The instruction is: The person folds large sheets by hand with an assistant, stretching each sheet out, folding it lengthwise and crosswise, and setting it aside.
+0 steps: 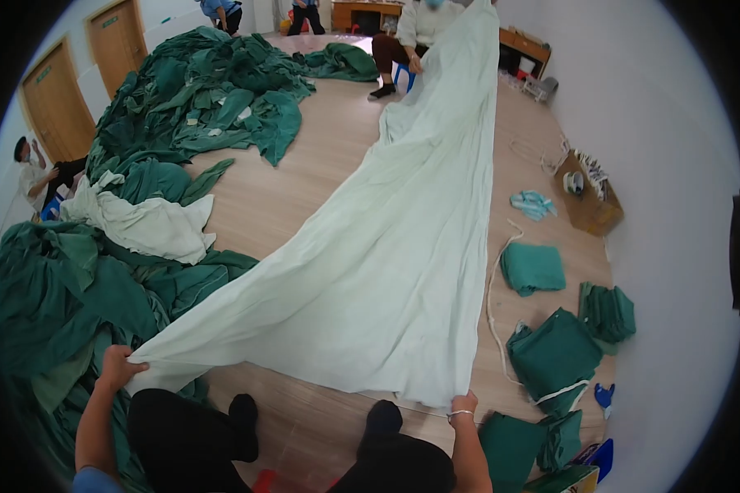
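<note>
A long pale-green sheet (370, 271) is stretched out in front of me, rising toward another person at the far end. My left hand (122, 368) is closed on its near left corner, beside the green cloth heap. Near my right knee, my right hand (464, 403) grips the near right corner; a thin band circles that wrist. Between the two corners the near edge sags slightly above the floor. At the far end, a seated person (426, 37) has one hand by the sheet; whether that hand holds it is hard to see.
Dark green cloth heaps (197, 90) cover the left side, with a whitish cloth (152, 223) on top. Along the right wall lie folded green bundles (555, 357), a white cord (493, 304) and a cardboard box (588, 197). Other people sit or stand farther back.
</note>
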`<state>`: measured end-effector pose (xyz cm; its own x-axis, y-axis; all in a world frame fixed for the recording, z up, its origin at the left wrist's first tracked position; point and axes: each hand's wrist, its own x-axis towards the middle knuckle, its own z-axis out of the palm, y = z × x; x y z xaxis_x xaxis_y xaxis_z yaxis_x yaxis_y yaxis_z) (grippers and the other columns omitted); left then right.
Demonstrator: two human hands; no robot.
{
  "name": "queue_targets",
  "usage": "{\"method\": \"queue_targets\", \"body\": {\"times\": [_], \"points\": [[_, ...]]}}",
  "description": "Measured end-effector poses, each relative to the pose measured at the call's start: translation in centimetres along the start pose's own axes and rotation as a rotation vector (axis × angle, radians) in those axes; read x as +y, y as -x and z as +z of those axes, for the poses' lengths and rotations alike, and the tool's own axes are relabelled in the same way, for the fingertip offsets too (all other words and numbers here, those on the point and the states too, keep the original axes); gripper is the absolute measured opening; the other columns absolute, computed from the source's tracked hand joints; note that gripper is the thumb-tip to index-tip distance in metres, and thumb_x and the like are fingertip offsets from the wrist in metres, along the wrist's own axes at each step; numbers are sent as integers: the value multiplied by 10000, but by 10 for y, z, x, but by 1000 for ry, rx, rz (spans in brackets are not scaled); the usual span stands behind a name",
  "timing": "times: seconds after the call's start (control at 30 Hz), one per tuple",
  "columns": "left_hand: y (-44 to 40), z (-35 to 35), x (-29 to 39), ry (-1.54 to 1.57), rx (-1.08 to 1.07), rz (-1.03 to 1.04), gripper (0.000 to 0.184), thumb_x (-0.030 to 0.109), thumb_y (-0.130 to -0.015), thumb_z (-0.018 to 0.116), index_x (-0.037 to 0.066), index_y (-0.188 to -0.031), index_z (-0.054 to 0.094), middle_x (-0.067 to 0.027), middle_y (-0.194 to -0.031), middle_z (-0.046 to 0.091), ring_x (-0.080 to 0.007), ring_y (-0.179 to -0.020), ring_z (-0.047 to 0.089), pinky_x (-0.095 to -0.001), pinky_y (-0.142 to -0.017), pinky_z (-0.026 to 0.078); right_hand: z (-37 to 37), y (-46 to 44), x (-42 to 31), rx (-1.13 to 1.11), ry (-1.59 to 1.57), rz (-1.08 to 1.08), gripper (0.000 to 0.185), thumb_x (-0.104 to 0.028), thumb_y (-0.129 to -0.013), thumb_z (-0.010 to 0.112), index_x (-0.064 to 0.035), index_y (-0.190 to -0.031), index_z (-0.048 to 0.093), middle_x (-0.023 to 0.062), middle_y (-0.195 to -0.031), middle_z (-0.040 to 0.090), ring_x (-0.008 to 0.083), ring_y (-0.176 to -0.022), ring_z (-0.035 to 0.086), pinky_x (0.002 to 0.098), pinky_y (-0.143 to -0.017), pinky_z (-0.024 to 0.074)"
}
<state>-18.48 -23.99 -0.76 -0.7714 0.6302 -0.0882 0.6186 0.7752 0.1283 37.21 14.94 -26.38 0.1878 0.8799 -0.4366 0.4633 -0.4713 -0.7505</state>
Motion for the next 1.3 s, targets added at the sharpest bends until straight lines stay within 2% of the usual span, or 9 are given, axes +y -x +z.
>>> {"method": "queue_targets", "body": {"times": [0.07,0.2,0.27,0.33,0.43,0.6,0.77,0.9,1.3], "points": [[2,6,3,-6,-29,85,262,177,-520,736,-15,-583,569,-200,-598,536,-357,-582,534,-398,-518,404,-28,23,-31,122,-345,18,347,39,-661,357,46,-937,567,139,-818,596,240,-707,558,322,-669,449],[2,28,-8,-122,-13,241,192,162,-555,694,15,-636,601,-191,-667,575,-354,-662,567,-422,-589,450,-128,11,-36,203,-301,-93,340,47,-647,365,17,-929,553,124,-750,571,215,-638,525,318,-587,430],[4,37,-12,-129,18,209,137,131,-576,655,23,-644,606,-187,-678,581,-359,-679,568,-429,-608,457,-200,-32,2,455,516,-418,106,-91,-687,493,-25,-730,563,125,-680,602,316,-628,575,398,-580,462],[5,45,-24,-147,43,175,89,100,-597,615,32,-653,611,-183,-690,587,-365,-696,569,-437,-627,463,-266,-73,28,619,702,-234,154,-120,-673,501,2,-704,589,208,-732,604,360,-691,588,441,-604,454],[8,61,-44,-71,97,119,70,50,-610,549,41,-639,612,-180,-682,589,-376,-702,567,-445,-648,466,-309,19,-62,585,918,-264,150,-115,-638,533,-5,-591,624,191,-643,597,354,-652,588,432,-614,461],[36,73,-66,18,147,7,113,13,-611,515,35,-668,609,-192,-713,588,-385,-730,562,-452,-648,460,-311,29,-93,592,925,-495,146,-140,-633,560,-25,-609,645,184,-661,603,345,-657,585,403,-633,468],[56,83,-92,20,145,-90,118,17,-637,490,20,-684,598,-202,-761,582,-396,-764,550,-472,-671,449,-246,88,-148,630,-22,-390,260,-227,-715,551,28,-718,603,159,-682,579,235,-614,501,353,-616,392],[65,86,-110,20,127,-142,118,32,-656,487,17,-694,597,-208,-772,577,-401,-784,545,-478,-690,442,-227,113,-165,510,21,-350,322,-265,-733,550,57,-730,572,143,-660,542,212,-615,436,363,-606,361],[67,101,-95,128,-71,-187,116,121,-675,560,56,-731,638,-174,-831,601,-368,-821,558,-438,-713,456,-241,105,-110,665,370,-170,328,-221,-682,469,30,-842,605,231,-932,591,378,-823,549,411,-753,412]]}}
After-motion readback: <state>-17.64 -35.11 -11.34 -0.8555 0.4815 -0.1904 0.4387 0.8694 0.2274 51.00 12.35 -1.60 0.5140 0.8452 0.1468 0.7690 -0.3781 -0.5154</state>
